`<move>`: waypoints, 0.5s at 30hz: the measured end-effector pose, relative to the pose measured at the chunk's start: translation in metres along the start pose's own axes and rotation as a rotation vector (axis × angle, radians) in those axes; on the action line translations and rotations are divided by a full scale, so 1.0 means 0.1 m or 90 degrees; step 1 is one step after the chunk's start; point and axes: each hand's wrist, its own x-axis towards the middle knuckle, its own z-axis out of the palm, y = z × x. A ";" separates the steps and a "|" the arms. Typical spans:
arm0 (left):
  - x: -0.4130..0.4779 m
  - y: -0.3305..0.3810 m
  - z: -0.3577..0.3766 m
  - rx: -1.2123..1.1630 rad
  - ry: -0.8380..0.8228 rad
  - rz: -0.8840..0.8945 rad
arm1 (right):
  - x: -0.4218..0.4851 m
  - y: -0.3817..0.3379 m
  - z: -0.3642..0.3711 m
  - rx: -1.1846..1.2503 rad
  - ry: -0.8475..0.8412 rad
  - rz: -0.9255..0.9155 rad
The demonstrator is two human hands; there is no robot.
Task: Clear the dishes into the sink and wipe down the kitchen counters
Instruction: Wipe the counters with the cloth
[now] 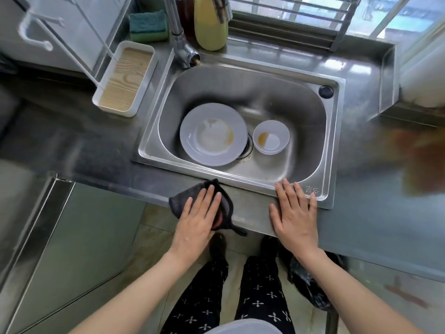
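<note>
A person is pressing a dark grey square cleaning cloth [181, 199] flat against the front edge of the stainless-steel bench [108, 160], low in the centre of the frame. The left hand [199, 213] is lying on top of the cloth with its fingers straight and spread. It is not gripping the cloth, which suits a wiping stroke along the narrow strip in front of the basin. The right hand [295, 213] is resting just to the right, palm down and holding nothing. Its fingertips are touching the lip of the stainless-steel sink [333, 141], apparently to steady the body.

The dishes are sitting inside the sink at mid-frame. A white round plate [213, 134] streaked with brown sauce is partly covering the drain. What look like stacked small white bowls [271, 137], holding a brown residue, are standing just beside it. That half of the job looks done, and the wiping appears to be under way.

A green-and-blue sponge [148, 25], a chrome tap [179, 37] and a yellow bottle [210, 22] are standing behind the basin at the upper left. A white tray with a wood-grain base [124, 78] is sitting left of the sink, and the person may need to wipe around it.
</note>
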 end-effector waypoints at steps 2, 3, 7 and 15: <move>-0.07 -0.23 -0.04 -0.047 0.020 0.030 | 0.00 0.01 -0.01 -0.002 0.002 0.001; -0.10 -0.32 -0.06 -0.100 0.050 0.059 | 0.00 0.01 -0.01 -0.003 0.003 0.001; -0.09 -0.29 -0.43 -0.579 0.125 -0.130 | 0.00 0.01 -0.01 -0.004 0.007 0.004; 0.27 -0.44 -0.96 -0.661 0.493 -0.391 | -0.01 0.02 0.00 0.002 0.022 0.000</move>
